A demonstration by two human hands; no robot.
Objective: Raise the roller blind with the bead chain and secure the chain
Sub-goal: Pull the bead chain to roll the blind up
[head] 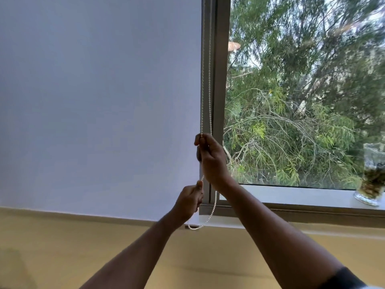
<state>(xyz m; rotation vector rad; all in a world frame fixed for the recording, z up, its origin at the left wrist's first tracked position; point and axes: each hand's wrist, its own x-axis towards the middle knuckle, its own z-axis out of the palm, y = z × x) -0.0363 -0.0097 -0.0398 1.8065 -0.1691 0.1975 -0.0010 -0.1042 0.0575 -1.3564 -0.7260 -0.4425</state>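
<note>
Both arms reach up and forward. The right hand is higher, its fingers curled tight in a fist. The left hand is just below, pinching with thumb and fingers.

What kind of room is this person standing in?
Probably a home or office room, at a window: a lowered roller blind, its bead chain, and a glass vase on the sill, with trees outside.

Beyond the glass: dense green trees with drooping branches. On the pale window sill, far right: 1 clear glass vase of dried plant matter. Below: a yellow wall, and a grey metal window frame standing upright.
</note>
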